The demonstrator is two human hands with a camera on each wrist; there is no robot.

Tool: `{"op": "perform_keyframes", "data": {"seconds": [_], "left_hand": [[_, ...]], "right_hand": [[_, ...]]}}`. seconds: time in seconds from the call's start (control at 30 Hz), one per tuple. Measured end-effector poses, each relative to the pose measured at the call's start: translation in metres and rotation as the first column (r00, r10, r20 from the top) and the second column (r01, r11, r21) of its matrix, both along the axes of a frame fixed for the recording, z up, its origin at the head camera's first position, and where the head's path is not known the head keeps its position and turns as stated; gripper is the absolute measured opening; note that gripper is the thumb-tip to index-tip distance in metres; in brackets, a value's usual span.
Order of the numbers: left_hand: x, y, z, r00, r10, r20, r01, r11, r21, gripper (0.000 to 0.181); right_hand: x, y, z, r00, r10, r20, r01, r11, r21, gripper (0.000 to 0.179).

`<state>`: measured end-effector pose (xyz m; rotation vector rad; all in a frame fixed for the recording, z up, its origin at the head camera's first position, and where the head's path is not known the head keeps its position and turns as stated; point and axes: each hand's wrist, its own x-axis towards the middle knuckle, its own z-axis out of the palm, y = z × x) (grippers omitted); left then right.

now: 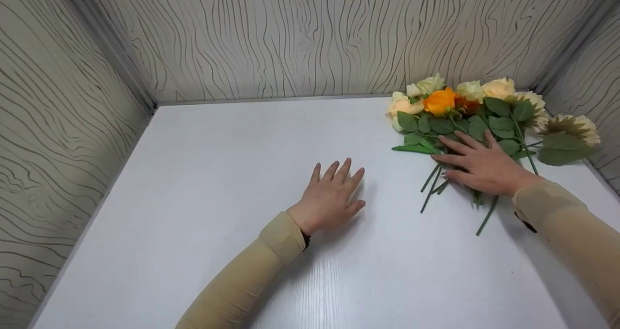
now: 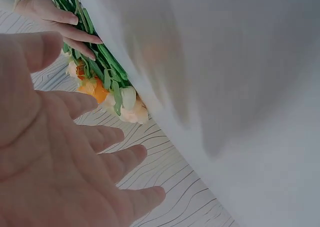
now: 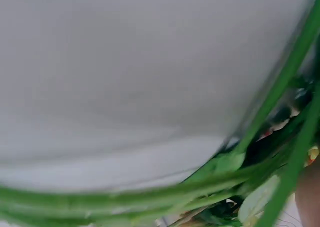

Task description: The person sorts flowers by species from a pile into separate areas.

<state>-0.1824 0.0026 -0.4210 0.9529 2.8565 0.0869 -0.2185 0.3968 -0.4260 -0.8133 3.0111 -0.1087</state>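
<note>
The bunch of artificial-looking flowers (image 1: 496, 107) lies at the far right of the white table (image 1: 218, 198), its blooms toward the far wall (image 1: 271, 38) and its stems pointing to the near side. The right hand (image 1: 484, 166) rests across the leaves and upper stems, its fingers spread and nearly straight; it touches the bunch without a clenched grip. The left hand (image 1: 329, 200) is released and holds nothing: its fingers fan out above the middle of the table, left of the flowers and well apart from them (its shadow falls just to the right).

An orange rose (image 1: 440, 101) stands out among cream and peach blooms, with a pale peach rose (image 1: 404, 106) at its left. At the far right end a cream flower head (image 1: 588, 130) lies with a broad green leaf (image 1: 564, 149) in front of it. One long stem (image 1: 487, 217) reaches nearest, below the right hand. Both arms wear tan sleeves (image 1: 242, 275). The far wall and the side walls carry a dark wood-grain line pattern, and a grey metal post (image 1: 106, 38) marks the left far corner.
</note>
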Motion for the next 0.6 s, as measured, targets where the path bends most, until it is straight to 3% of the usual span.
{"op": "perform_keyframes", "data": {"seconds": [0.17, 0.23, 0.3, 0.4, 0.5, 0.6], "left_hand": [[-0.004, -0.003, -0.002, 1.0, 0.011, -0.006, -0.011, 1.0, 0.019, 0.07], [-0.007, -0.009, -0.001, 1.0, 0.024, -0.014, -0.023, 0.999, 0.033, 0.07], [-0.011, -0.017, 0.001, 0.999, 0.042, -0.025, -0.041, 0.998, 0.048, 0.071], [-0.018, -0.035, 0.003, 0.996, 0.085, -0.032, -0.082, 0.993, 0.083, 0.071], [-0.027, -0.055, 0.002, 0.989, 0.147, -0.035, -0.142, 0.983, 0.112, 0.071], [-0.033, -0.075, -0.001, 0.977, 0.211, -0.04, -0.205, 0.97, 0.131, 0.071]], "right_hand": [[0.004, -0.011, 0.017, 0.997, -0.077, -0.009, 0.075, 0.991, -0.107, 0.048], [0.008, -0.007, 0.028, 0.986, -0.166, 0.021, 0.167, 0.967, -0.194, 0.048], [0.013, 0.002, 0.04, 0.959, -0.278, 0.06, 0.283, 0.921, -0.268, 0.051], [0.023, 0.023, 0.05, 0.873, -0.474, 0.116, 0.485, 0.817, -0.313, 0.058], [0.035, 0.044, 0.047, 0.774, -0.612, 0.163, 0.631, 0.721, -0.286, 0.061], [0.049, 0.058, 0.039, 0.708, -0.675, 0.208, 0.706, 0.667, -0.239, 0.057]]}}
